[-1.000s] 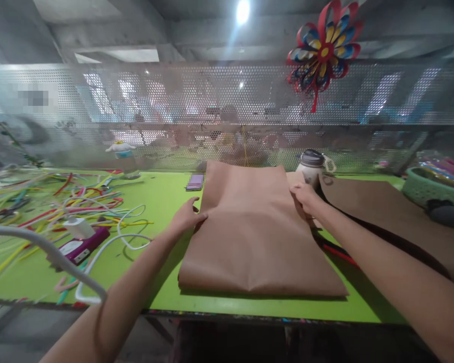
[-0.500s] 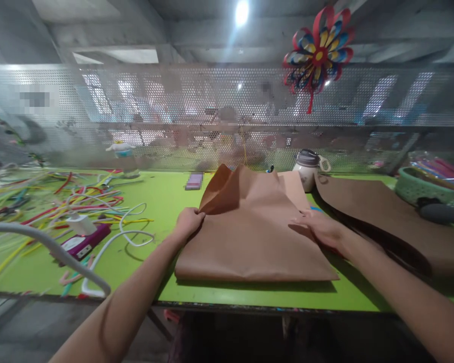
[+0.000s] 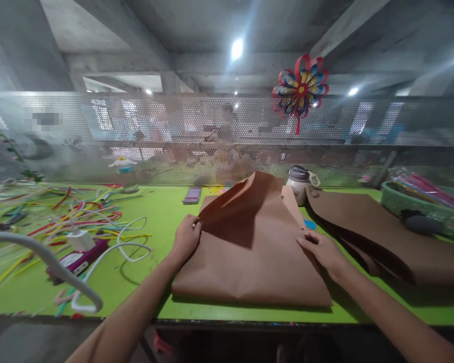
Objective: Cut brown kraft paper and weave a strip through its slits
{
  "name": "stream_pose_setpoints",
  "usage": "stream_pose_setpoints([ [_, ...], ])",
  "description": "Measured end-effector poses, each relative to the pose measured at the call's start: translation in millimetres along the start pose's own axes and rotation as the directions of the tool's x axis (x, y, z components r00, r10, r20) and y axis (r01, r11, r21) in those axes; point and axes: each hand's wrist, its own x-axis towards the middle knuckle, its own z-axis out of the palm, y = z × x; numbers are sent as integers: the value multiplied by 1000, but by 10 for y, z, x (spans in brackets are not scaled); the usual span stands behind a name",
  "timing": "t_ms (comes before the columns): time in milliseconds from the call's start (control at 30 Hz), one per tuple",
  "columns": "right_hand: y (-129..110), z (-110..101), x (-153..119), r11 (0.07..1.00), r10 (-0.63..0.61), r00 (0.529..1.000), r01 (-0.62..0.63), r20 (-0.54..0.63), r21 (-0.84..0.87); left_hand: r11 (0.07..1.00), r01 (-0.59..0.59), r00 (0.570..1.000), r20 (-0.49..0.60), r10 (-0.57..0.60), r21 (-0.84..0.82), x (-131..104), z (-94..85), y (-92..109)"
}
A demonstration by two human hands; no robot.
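A large brown paper sheet [image 3: 245,267] lies folded on the green table [image 3: 139,275], its near edge a rounded fold. The upper flap rises at the far end and leaves a dark opening on the left. My left hand [image 3: 188,234] pinches the paper's left edge beside that opening. At the right edge, my right hand [image 3: 320,247] has its thumb and fingers closed on the paper. A second folded brown sheet [image 3: 378,222] rests to the right of my right hand.
Tangled coloured strips [image 3: 60,212], a white cable [image 3: 41,247] and a purple power strip [image 3: 77,259] lie on the left. Behind the paper stand a lidded cup [image 3: 298,186] and a phone-like object [image 3: 192,195]. A green basket [image 3: 419,204] sits far right.
The view has tilted upward. The paper's raised far flap has shifted and its left opening is wider. Both hands remain at the side edges.
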Motion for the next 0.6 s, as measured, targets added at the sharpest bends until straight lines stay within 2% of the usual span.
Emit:
stream_pose_setpoints([
  [67,5,21,5,1000,7,1000,-7,-18,15,1000,19,1000,-7,-19,4,7,15,-54],
  [233,9,71,-37,994,37,999,-39,27,100,999,5,1000,-22,-6,-37,22,17,-131],
  [467,17,143,-47,975,101,993,-87,-61,202,991,-3,999,-41,-2,-134,44,31,-116],
  [600,15,142,-18,937,153,988,-134,-34,322,977,47,996,-69,-62,-207,59,4,-89],
])
